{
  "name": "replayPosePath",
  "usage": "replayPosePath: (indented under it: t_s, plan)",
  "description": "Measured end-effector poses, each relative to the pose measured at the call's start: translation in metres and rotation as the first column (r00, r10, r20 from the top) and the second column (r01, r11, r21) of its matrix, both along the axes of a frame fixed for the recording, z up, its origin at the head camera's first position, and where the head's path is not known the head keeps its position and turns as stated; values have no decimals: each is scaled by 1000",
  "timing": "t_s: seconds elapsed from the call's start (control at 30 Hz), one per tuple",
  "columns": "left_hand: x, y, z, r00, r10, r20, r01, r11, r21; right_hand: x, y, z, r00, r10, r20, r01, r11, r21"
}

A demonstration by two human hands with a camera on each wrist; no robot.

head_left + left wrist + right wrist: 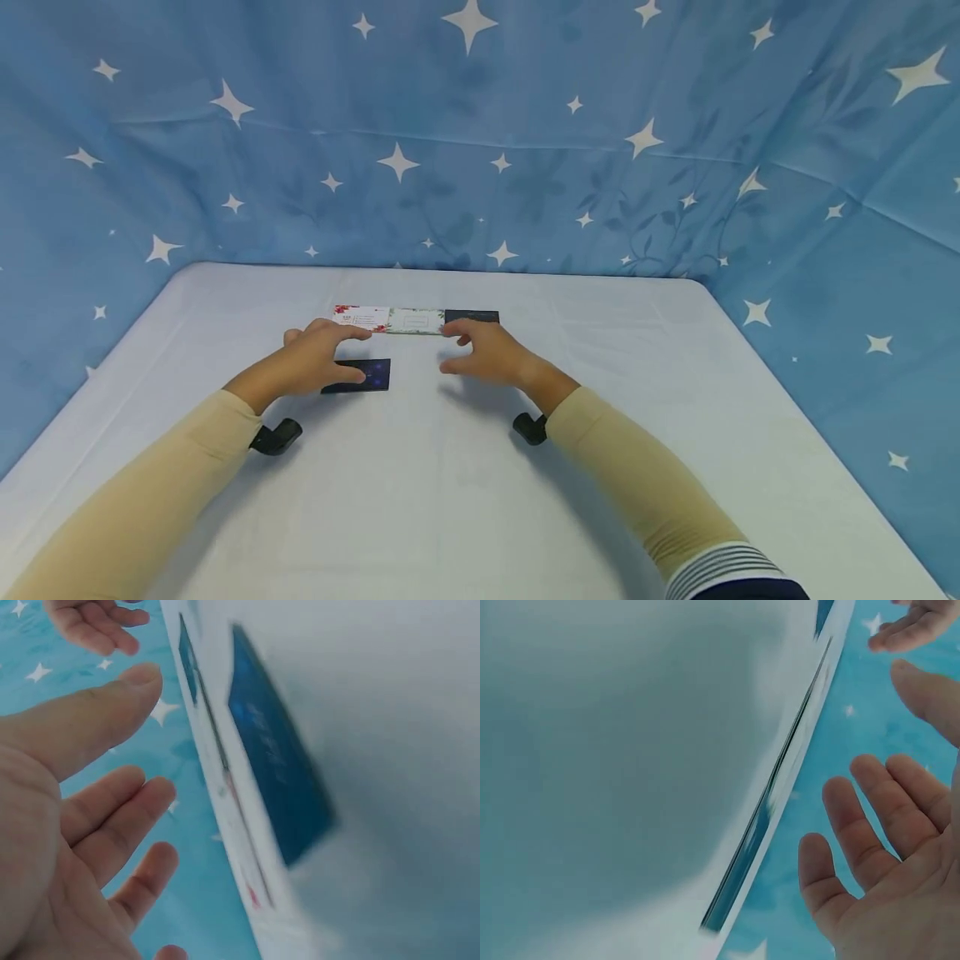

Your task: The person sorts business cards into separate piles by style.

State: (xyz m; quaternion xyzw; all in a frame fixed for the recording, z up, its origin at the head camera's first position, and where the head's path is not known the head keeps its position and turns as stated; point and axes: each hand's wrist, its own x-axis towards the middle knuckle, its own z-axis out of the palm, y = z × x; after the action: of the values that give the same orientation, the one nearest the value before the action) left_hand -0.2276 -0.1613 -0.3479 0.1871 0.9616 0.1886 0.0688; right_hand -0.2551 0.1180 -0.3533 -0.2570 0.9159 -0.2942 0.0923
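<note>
A row of three flat cards lies near the far side of the table: a white one with red flowers (362,317), a white one with green leaf edging (417,321) and a black one (472,316). Nearer to me is a dark blue-purple card (377,375), partly covered by my left hand (311,358) in the head view. The left wrist view shows this dark card (274,757) apart from that hand's spread fingers. My right hand (491,354) hovers just in front of the black card, fingers extended. Neither hand holds anything.
A white cloth covers the table (450,500). Behind it hangs a blue curtain (480,200) with white stars. Dark wrist devices (276,437) stick out below both beige sleeves (645,467).
</note>
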Motion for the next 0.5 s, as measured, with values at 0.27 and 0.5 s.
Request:
replayPosePath:
  t_s: [0.27,0.5]
  plan:
    - [9,-21,-14,998,61,24,-60,998,-11,5,-47,-7,997,67,-28,-63,991,120]
    - [8,-24,-20,993,95,66,-92,995,-38,10,-76,-17,992,91,-85,-59,943,326]
